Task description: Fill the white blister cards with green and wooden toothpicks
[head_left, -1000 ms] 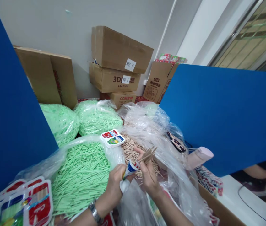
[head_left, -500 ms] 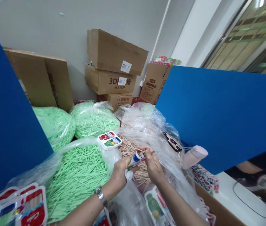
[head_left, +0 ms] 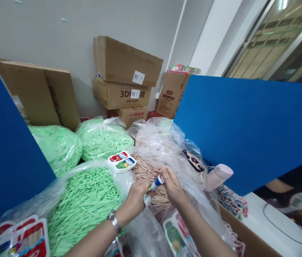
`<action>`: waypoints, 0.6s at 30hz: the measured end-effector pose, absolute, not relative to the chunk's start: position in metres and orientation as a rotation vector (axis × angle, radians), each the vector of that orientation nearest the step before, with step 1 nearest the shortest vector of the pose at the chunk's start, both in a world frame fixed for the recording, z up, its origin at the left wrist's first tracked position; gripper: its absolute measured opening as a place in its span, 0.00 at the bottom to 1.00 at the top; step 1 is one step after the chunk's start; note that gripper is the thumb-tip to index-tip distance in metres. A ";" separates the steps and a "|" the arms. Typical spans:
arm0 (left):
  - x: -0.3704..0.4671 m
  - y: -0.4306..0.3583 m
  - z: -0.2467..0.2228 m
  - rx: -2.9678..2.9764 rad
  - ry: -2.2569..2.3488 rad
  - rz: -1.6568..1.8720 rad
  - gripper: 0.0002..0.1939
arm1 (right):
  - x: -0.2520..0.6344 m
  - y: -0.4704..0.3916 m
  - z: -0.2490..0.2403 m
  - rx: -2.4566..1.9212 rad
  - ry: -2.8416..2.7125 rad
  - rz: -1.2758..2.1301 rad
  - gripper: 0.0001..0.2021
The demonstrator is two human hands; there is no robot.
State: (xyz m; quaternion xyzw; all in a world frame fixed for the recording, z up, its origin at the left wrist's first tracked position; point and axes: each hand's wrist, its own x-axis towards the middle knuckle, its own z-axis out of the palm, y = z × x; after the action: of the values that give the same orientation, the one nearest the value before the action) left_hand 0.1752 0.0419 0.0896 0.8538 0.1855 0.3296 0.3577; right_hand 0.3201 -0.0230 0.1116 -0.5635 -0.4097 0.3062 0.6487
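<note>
Left hand [head_left: 137, 197] grips a printed pouch [head_left: 158, 181]; right hand [head_left: 172, 187] curls at its end, hold unclear: probably filling beige sticks [head_left: 141, 167], next needing steady aim.

Blue panels [head_left: 247, 132] are bounding both sides; stacked cartons [head_left: 129, 73] are blocking the rear. Open air is lying above the green sticks [head_left: 86, 207], beside the left hand [head_left: 137, 196]. Bunched plastic [head_left: 164, 151] and a pink cylinder [head_left: 218, 177] are obstructing rightward from the right hand [head_left: 172, 186].

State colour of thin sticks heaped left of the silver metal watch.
Thin sticks: light green, best in head view.
</note>
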 end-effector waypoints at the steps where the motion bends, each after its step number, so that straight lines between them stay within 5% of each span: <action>1: 0.174 0.040 0.088 2.185 0.497 0.856 0.05 | 0.316 -0.021 0.110 -1.221 -0.831 0.698 0.17; 12: 0.167 0.026 0.084 1.752 0.555 0.914 0.07 | 0.292 -0.013 0.123 -0.928 -0.402 0.824 0.14; 18: 0.159 0.028 0.085 1.806 0.565 0.841 0.06 | 0.316 -0.021 0.137 -1.258 -0.853 0.472 0.14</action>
State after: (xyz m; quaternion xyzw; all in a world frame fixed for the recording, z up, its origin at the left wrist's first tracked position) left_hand 0.1595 0.0282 0.0851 0.7500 0.2346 0.3493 0.5103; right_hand 0.3165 -0.0214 0.1367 -0.5648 -0.3830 0.2117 0.6996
